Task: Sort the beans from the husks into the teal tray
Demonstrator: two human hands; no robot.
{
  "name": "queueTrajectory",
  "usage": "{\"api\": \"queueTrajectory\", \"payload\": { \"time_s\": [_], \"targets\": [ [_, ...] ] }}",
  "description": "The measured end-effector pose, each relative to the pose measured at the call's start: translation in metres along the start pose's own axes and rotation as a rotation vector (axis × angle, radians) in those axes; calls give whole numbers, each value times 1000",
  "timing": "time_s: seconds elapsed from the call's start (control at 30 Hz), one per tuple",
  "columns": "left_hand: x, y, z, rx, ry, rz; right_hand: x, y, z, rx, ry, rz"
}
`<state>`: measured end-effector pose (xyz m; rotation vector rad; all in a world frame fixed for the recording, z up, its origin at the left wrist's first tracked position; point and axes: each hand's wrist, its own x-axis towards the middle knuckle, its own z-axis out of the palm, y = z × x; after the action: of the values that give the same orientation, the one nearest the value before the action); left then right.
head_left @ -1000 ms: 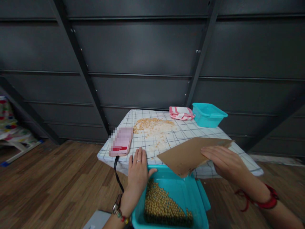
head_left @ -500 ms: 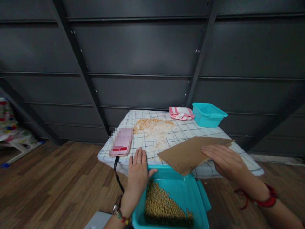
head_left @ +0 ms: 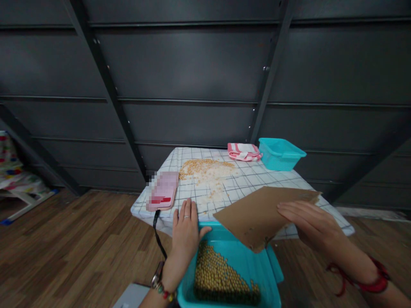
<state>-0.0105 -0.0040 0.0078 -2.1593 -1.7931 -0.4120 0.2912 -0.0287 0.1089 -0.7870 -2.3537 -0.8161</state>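
My left hand (head_left: 186, 233) lies flat on the table's front edge, fingers stretched out and thumb beside the rim of a turquoise plastic bin (head_left: 237, 252). Round yellowish beans (head_left: 221, 276) fill the near left part of that bin. In my right hand (head_left: 313, 224) is a brown cardboard sheet (head_left: 253, 214), gripped at its right side. The sheet slants over the table's front and the bin's far right corner. Farther back on the cloth, small yellow grains (head_left: 205, 167) are spread with pale powdery bits (head_left: 212, 184) in front of them.
A checked cloth (head_left: 253, 173) covers the table. A pink phone (head_left: 167, 188) with a black strap lies at the left. At the back right are a folded pink-striped cloth (head_left: 244, 152) and a smaller turquoise basket (head_left: 282, 156). Dark wall panels (head_left: 192, 68) stand behind.
My right hand has moved toward me and slightly right with the cardboard sheet, whose near corner now hangs lower over the bin. My left hand has stayed in place.
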Motion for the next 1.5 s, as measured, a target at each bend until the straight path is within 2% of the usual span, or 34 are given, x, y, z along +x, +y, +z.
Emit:
{"api": "queueTrajectory", "payload": {
  "time_s": [0.17, 0.27, 0.43, 0.63, 0.8, 1.0, 1.13, 1.27, 1.5],
  "targets": [
    [-2, -1, 2, 3, 16, -2, -10, 8, 8, -56, 23, 46],
    [-1, 1, 1, 11, 10, -6, -11, 9, 6, -39, -18, 31],
    [1, 2, -3, 15, -5, -14, -9, 6, -1, 10, -10, -10],
    [2, 2, -4, 9, 4, -14, -11, 3, -8, 93, -144, 87],
    [1, 1, -1, -3, -4, -6, -10, 6, -1, -6, -19, 29],
    [0, 0, 3, -10, 23, -1, -5, 4, -6, 76, -67, 8],
    [0, 1, 3, -7, 10, 5, -3, 3, -11, 85, -51, 5],
    [-1, 2, 3, -8, 19, 1, -5, 5, -6, 27, -20, 12],
    [-1, 1, 2, -12, 10, -2, -6, 9, -1, 0, -49, 5]
  ]
}}
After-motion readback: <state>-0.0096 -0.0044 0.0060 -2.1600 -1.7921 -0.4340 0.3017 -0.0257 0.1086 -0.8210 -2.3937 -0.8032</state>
